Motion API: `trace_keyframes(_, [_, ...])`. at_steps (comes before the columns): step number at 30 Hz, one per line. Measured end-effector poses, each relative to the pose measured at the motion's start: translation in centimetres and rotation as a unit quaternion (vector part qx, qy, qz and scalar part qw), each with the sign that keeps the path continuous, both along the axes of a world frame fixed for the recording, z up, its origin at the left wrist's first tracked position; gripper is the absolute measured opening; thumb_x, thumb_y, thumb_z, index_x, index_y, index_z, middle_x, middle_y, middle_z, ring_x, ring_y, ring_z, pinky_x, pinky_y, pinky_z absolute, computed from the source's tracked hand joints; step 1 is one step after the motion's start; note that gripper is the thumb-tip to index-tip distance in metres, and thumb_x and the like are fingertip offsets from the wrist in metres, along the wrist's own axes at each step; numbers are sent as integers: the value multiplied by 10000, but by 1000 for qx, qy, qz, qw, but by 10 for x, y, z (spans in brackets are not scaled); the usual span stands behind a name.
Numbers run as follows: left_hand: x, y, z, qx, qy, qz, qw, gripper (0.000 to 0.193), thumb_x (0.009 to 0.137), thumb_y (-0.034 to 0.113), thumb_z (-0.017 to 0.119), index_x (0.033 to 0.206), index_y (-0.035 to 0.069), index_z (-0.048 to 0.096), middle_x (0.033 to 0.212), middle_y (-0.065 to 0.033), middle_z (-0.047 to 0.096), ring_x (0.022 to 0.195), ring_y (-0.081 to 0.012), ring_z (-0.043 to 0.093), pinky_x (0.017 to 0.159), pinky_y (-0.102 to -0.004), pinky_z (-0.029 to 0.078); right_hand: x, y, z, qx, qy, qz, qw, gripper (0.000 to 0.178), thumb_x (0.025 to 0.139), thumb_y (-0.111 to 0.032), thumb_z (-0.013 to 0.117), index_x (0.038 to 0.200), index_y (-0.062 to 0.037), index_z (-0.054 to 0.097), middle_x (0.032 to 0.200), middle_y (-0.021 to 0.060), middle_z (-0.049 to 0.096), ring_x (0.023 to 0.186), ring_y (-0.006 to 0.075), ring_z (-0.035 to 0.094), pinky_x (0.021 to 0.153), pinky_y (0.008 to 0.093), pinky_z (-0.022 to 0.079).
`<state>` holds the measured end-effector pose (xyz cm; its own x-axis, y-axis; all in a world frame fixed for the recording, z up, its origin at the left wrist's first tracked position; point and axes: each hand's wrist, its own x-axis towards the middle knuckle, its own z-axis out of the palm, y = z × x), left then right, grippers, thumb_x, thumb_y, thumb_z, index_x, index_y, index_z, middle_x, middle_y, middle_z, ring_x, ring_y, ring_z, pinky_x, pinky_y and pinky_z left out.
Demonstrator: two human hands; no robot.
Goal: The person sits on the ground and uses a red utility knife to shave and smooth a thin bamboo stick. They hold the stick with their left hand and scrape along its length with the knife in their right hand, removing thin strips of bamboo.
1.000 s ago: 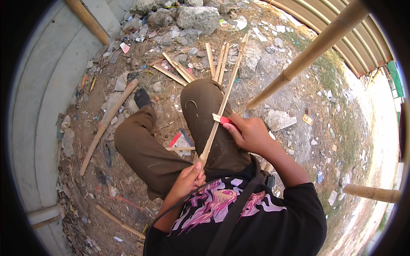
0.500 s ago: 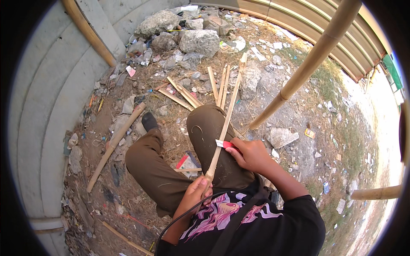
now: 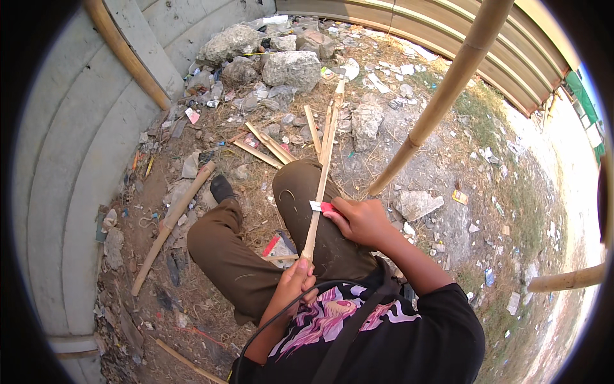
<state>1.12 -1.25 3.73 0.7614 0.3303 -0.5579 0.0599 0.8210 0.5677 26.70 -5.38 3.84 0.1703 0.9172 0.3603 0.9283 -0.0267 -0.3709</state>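
A long split bamboo strip [image 3: 325, 153] slants across my raised right thigh [image 3: 295, 185], its far tip above the ground. My left hand [image 3: 297, 281] is closed around the strip's near end, close to my shirt. In my right hand [image 3: 361, 221] is a knife [image 3: 326, 207] with a red handle, pinched between thumb and fingers. Its short, bright blade lies across the strip over the thigh and touches it. The fingers under the handle are partly hidden.
Several bamboo strips [image 3: 272, 144] lie beyond my knees. A thick bamboo piece [image 3: 173, 224] rests to the left, by a concrete wall [image 3: 96, 160]. A slanted bamboo pole [image 3: 441, 96] stands at right. Rocks [image 3: 291, 69] and litter cover the ground. A black cable [image 3: 272, 326] crosses my left forearm.
The strip's far end has swung left, now overlapping the strips lying behind it. My right hand and the knife have moved left and slightly farther away. My left hand keeps its hold.
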Motion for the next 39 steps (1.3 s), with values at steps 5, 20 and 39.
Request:
trace_keyframes(5, [0, 0, -2, -19, -11, 1, 1000, 379, 1116, 479, 442, 968, 130, 439, 594, 59, 297, 435, -62, 228, 417, -254, 222, -2, 2, -8, 39, 23, -10, 999, 286, 996, -385, 650, 916, -112, 618, 721, 109, 671, 599, 347, 665, 518, 456, 489])
trace_keyframes(20, [6, 21, -21, 172, 28, 1, 985, 208, 1073, 201, 456, 1173, 33, 528, 770, -42, 520, 552, -72, 432, 426, -253, 351, 6, 7, 1, -23, 56, 48, 997, 295, 972, -402, 682, 943, -111, 648, 677, 144, 649, 623, 376, 666, 579, 483, 502])
trace_keyframes(39, [19, 32, 76, 238, -87, -11, 967, 382, 1136, 420, 416, 905, 117, 450, 632, 46, 354, 467, -27, 317, 405, -221, 239, 72, 117, 123, 266, 128, -80, 952, 265, 1040, -367, 626, 1023, -106, 666, 592, 123, 598, 525, 314, 626, 503, 403, 449])
